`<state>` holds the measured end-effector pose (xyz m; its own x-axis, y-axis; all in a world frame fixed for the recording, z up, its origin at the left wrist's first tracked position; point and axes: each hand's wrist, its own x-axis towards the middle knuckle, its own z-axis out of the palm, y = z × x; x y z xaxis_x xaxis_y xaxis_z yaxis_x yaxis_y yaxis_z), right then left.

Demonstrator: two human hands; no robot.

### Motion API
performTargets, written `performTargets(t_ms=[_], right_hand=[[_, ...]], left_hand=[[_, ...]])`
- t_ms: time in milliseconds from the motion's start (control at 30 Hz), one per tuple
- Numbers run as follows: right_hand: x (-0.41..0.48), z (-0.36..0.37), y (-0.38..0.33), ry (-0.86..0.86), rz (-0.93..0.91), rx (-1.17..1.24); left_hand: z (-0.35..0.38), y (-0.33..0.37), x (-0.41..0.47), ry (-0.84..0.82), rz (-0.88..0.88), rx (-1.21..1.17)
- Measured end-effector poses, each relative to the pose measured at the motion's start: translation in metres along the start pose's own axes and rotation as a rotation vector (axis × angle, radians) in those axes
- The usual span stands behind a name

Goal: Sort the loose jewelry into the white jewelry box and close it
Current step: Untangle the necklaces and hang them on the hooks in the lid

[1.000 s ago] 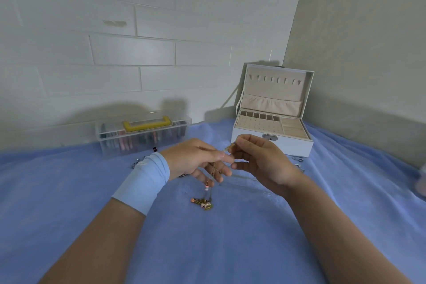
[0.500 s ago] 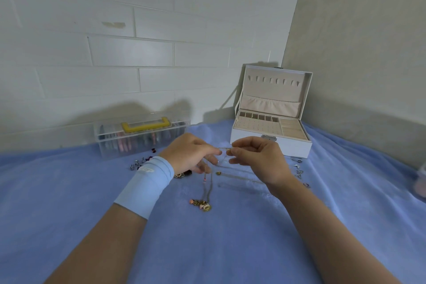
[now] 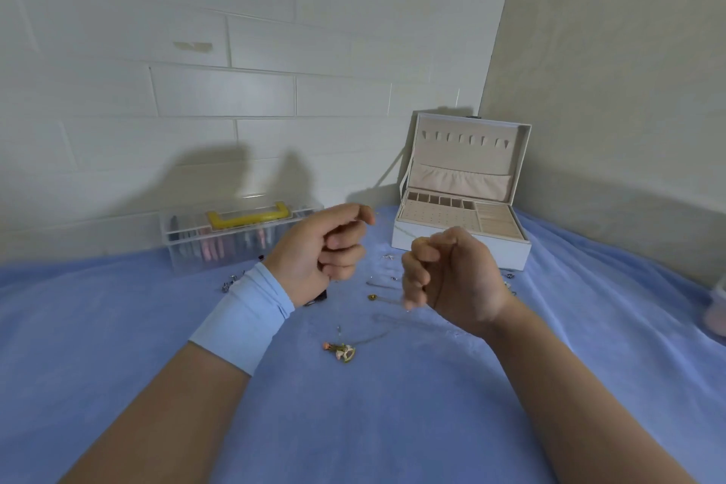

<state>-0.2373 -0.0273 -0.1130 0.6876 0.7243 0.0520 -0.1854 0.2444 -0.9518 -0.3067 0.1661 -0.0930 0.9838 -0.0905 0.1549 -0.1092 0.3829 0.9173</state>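
Head view: left hand (image 3: 326,248) and right hand (image 3: 451,279) have parted, curled fingers pinching the thin gold pendant chain (image 3: 341,352). It seems unclasped, ready for the open white jewelry box (image 3: 459,248).

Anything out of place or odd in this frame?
Nothing damaged. Strewn unsorted over the blue cloth: a colourful charm pendant, thin chains, and small pieces beside the clear plastic case with yellow handle. The open white jewelry box looks empty.

A blue fleece blanket (image 3: 393,424) bears an open white jewelry box (image 3: 451,248) at one o'clock, a clear yellow-handled plastic case (image 3: 235,244) at eleven, and a colourful pendant necklace (image 3: 342,351) at the centre.
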Motion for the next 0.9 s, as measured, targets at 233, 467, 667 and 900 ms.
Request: performTargets(t_ms=[233,467,667,900], right_hand=[[-0.004,-0.013,-0.004,0.209,-0.156,-0.449],[0.001,-0.009,0.004,0.445,-0.219,-0.689],[-0.001,-0.005,0.004,0.306,-0.087,-0.577],[-0.002,0.006,0.017,-0.11,0.068,-0.566]], left_hand=[[-0.025,0.013,0.0,-0.018,0.174,-0.224],[-0.024,0.016,-0.002,-0.028,0.188,-0.255],[-0.014,0.013,-0.009,-0.104,-0.039,0.007],[-0.017,0.007,-0.001,-0.18,0.126,-0.325]])
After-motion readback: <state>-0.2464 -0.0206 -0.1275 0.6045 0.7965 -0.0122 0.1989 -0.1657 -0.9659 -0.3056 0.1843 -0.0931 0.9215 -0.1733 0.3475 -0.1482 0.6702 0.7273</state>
